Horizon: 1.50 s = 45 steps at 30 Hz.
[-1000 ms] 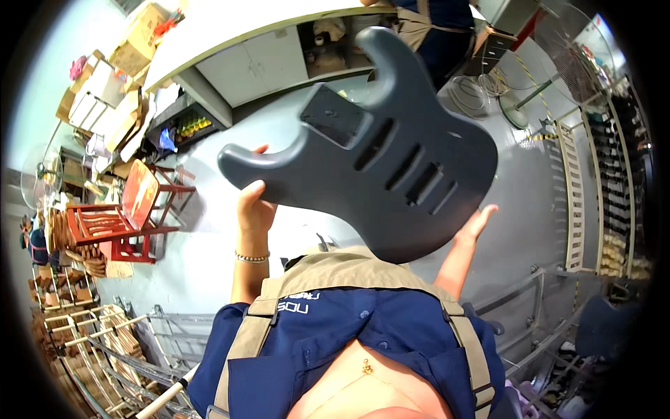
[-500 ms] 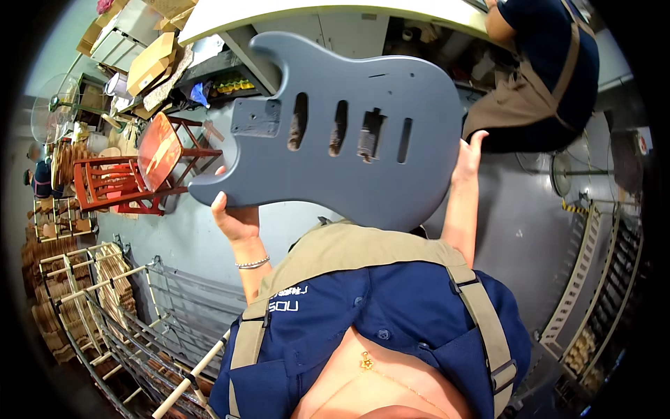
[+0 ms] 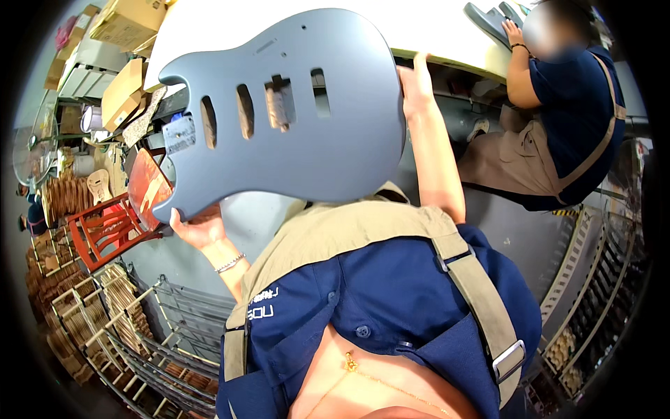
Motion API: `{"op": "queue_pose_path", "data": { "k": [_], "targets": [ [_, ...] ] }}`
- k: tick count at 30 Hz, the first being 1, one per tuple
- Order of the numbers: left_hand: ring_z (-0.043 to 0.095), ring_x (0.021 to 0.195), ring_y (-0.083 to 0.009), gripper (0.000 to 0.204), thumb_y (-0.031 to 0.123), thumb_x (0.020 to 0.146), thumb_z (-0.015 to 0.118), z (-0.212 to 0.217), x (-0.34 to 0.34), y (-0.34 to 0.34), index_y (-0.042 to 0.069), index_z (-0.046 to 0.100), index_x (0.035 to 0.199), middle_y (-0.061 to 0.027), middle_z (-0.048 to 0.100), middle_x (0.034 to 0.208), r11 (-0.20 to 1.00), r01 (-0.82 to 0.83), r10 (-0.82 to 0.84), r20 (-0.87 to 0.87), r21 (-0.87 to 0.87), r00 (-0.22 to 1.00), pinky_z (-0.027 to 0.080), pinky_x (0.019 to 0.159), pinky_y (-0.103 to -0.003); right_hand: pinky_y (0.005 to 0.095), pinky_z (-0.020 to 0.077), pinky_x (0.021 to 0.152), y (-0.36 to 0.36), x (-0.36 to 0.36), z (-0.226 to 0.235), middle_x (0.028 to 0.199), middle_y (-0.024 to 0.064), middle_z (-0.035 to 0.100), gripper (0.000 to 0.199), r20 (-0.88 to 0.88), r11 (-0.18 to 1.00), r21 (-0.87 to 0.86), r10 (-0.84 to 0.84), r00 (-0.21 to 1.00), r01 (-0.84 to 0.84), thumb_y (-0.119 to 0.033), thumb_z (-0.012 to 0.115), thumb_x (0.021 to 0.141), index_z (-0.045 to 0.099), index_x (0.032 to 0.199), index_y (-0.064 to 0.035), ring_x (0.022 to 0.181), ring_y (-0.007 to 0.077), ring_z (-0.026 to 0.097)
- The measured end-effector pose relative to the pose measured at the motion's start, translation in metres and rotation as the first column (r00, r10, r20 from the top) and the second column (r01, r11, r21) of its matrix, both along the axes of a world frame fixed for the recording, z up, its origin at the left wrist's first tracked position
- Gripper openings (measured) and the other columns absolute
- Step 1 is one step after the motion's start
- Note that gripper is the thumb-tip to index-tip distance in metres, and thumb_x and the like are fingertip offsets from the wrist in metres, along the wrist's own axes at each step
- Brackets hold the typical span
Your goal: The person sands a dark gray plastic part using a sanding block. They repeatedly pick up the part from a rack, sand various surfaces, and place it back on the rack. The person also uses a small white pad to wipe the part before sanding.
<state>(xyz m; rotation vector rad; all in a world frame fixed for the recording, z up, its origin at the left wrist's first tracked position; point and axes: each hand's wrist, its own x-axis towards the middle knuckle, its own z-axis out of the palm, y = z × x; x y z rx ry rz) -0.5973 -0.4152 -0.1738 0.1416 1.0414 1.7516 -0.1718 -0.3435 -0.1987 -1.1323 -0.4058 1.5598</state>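
A grey-blue electric guitar body is held up in front of my chest, its face toward me. Several slots are cut through it, and its neck pocket lies on the left. My left hand grips the lower left horn, thumb on the front edge and fingers hidden behind. At the rounded right end, my right hand grips the rim, its thumb raised and the other fingers mostly out of sight behind the body. The far edge of the guitar body overlaps the white tabletop in view.
A white-topped table stands ahead. At its right a co-worker sits with a hand on another grey guitar body. Red chairs, cardboard boxes and a rack of wooden pieces are at left; another rack is at right.
The guitar body has moved left and farther toward the table in view, with both hands still on it. My view has turned rightward, showing more of the co-worker and the other guitar body.
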Motion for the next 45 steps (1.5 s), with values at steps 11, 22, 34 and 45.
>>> {"op": "queue_pose_path", "data": {
  "k": [11, 22, 34, 45],
  "targets": [
    [0.051, 0.105, -0.0238, 0.053, 0.034, 0.07, 0.069, 0.025, -0.006, 0.202, 0.008, 0.052, 0.114, -0.0084, 0.055, 0.115, 0.99, 0.126, -0.13, 0.052, 0.063, 0.99, 0.039, 0.087, -0.043, 0.0348, 0.0311, 0.1, 0.166, 0.004, -0.016, 0.133, 0.0158, 0.04, 0.093, 0.044, 0.957, 0.099, -0.277, 0.96, 0.272, -0.071, 0.015, 0.084, 0.033, 0.132, 0.0065, 0.12, 0.0243, 0.038],
    [0.055, 0.103, -0.0202, 0.087, 0.072, 0.069, 0.054, 0.07, 0.039, 0.271, 0.001, 0.05, 0.12, -0.0064, 0.057, 0.115, 0.962, 0.132, -0.115, -0.082, 0.239, 0.99, 0.045, 0.085, -0.036, 0.0362, 0.0246, 0.106, 0.233, 0.01, -0.022, 0.142, 0.012, 0.031, 0.084, -0.12, 0.901, 0.17, -0.383, 0.916, 0.399, -0.067, 0.015, 0.087, 0.028, 0.137, -0.0012, 0.13, 0.0256, 0.03],
    [0.055, 0.104, -0.0221, 0.071, 0.015, 0.068, 0.062, 0.1, 0.072, 0.296, 0.0, 0.034, 0.132, -0.0121, 0.055, 0.112, 0.776, 0.383, -0.139, -0.456, 0.502, 0.879, 0.044, 0.092, -0.035, 0.0397, 0.029, 0.104, 0.265, 0.026, -0.05, 0.14, 0.015, 0.032, 0.094, -0.251, 0.958, 0.104, -0.236, 0.939, 0.269, -0.074, 0.018, 0.081, 0.025, 0.137, 0.001, 0.128, 0.03, 0.031],
    [0.057, 0.098, -0.0277, 0.094, 0.074, 0.054, 0.063, 0.117, 0.105, 0.345, 0.004, 0.046, 0.114, -0.0114, 0.057, 0.1, 0.752, 0.274, 0.106, -0.521, 0.599, 0.847, 0.046, 0.089, -0.045, 0.0437, 0.0362, 0.098, 0.271, -0.024, -0.087, 0.122, 0.008, 0.052, 0.039, -0.733, 0.978, -0.014, -0.152, 0.663, 0.209, -0.034, 0.035, 0.091, 0.054, 0.117, -0.0111, 0.113, 0.0267, 0.046]
  ]
}}
